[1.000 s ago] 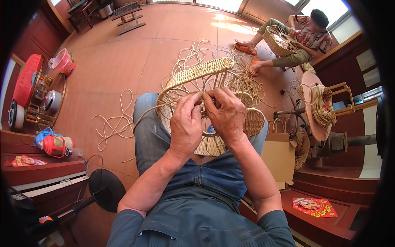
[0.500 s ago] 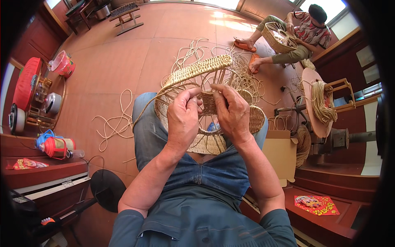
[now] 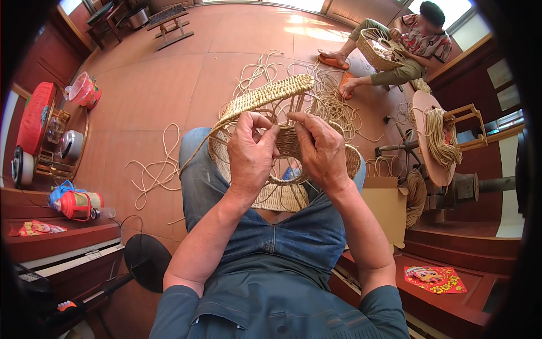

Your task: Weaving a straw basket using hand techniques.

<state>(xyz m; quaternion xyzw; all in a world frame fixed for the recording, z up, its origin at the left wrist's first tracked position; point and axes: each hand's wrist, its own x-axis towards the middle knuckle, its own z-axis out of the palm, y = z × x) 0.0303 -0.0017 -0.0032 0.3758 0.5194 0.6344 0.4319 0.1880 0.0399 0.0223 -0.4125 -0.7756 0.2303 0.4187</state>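
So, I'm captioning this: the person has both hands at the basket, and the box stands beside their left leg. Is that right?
Not quite: the head view shows the box beside their right leg. The left hand and right hand are indeed at the basket.

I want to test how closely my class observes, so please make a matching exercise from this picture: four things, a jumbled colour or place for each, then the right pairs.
1. woven basket
2. sandals
3. cardboard box
4. jeans

A. just right of the jeans
B. at the left hand and right hand
C. blue
D. orange

Pairs: 1-B, 2-D, 3-A, 4-C
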